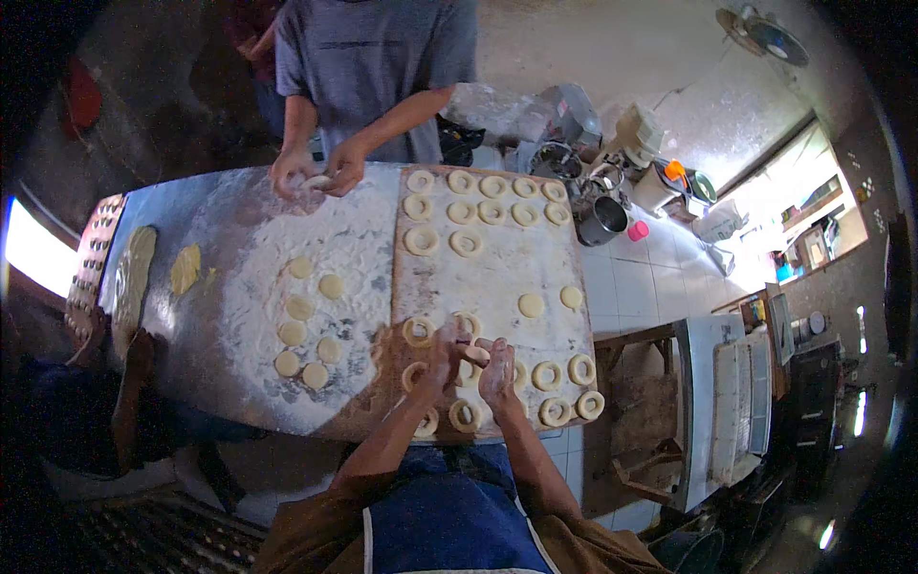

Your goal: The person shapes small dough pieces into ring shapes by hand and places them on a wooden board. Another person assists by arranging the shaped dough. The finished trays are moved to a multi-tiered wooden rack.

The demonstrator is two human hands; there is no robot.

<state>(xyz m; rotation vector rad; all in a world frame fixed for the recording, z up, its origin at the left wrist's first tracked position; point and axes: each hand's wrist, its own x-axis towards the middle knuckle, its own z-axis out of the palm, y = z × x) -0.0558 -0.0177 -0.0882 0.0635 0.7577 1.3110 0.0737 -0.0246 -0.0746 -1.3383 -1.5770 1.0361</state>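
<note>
My left hand (448, 356) and my right hand (497, 374) meet over the near part of a floured board (478, 277). Between their closed fingers is a small pale piece of dough (477, 354), partly hidden, so its full shape does not show. Dough rings lie around and under my hands, among them one ring (419, 332) just left and another ring (546, 375) to the right. Two flat dough rounds sit farther right, one round (531, 305) nearer my hands. More rings stand in rows along the board's far side, such as this ring (465, 243).
Several dough rounds (299, 307) lie in flour on the metal tabletop (206, 335). Across the table a co-worker's hands (320, 180) hold dough. Another person's arm (134, 387) rests beside a long dough strip (134, 273). A metal pot (602, 222) stands beyond the board's right corner.
</note>
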